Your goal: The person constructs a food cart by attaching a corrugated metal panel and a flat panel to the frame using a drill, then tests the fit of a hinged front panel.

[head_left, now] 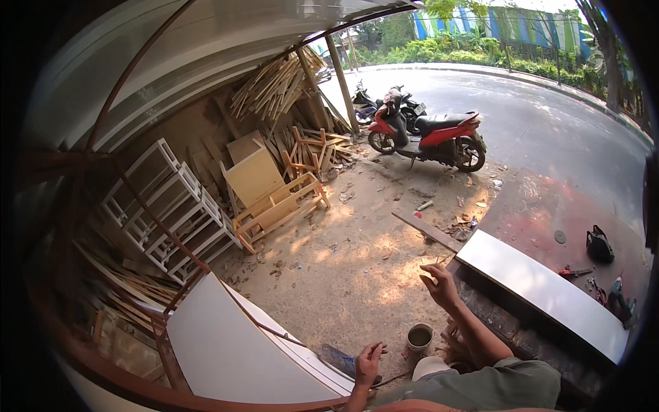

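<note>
My right hand (439,285) is raised over the sandy ground and pinches a thin stick (445,259) that points up and to the right. It hovers just left of a long white panel (542,288) lying on a low ledge. My left hand (369,362) rests with loosely curled fingers on the near corner of a large white board (226,343) and holds nothing that I can see. A small round can (419,336) of dark liquid stands on the ground between my two hands. A clear plastic bottle (336,357) lies beside my left hand.
White shelf frames (171,206) and bare wooden frames (278,206) lean at the left, with bundled sticks (274,82) behind. A red scooter (429,134) is parked by the road. A wooden plank (425,229), a black bag (599,245) and tools (618,295) lie at the right.
</note>
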### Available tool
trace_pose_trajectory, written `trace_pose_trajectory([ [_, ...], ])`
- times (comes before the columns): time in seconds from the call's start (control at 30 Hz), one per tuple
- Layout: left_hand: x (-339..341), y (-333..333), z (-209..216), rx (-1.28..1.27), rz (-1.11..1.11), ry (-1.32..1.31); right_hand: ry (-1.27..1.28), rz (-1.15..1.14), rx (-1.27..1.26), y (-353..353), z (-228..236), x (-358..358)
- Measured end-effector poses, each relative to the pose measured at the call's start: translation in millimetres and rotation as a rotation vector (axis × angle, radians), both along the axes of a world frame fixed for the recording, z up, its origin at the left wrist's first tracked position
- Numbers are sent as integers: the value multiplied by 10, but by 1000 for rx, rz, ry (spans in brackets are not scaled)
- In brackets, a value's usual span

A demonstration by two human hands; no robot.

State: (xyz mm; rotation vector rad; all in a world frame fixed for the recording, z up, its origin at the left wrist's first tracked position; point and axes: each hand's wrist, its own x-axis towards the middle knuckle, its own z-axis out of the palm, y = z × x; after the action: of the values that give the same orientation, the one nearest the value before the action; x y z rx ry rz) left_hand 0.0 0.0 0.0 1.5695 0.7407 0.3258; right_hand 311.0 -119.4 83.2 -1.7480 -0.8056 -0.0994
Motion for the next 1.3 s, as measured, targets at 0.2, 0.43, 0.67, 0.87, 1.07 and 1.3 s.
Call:
trace_pose_trajectory([
  [0.2, 1878, 462, 1710, 334, 148, -571, -831, -120, 549, 466, 2964, 1786],
  [0.43, 1981, 977, 3816, 749, 91, -1033, -1325, -443, 820, 1072, 5073, 2195],
  [0.67, 1997, 1195, 5316, 1053, 112, -1305, -1743, -465, 670, 1044, 6046, 2005],
  [0.87, 2007, 1095, 6046, 1038, 60, -1570, -1839, -437, 728, 1230, 6132, 2044],
  [1.07, 2122, 1080, 6294, 1040, 17, -1803, -1965, -697, 731, 1421, 6485, 2499],
  [1.3, 1996, 1213, 6270, 1172, 174, -1672, -1935, -744, 701, 1422, 6515, 2664],
])
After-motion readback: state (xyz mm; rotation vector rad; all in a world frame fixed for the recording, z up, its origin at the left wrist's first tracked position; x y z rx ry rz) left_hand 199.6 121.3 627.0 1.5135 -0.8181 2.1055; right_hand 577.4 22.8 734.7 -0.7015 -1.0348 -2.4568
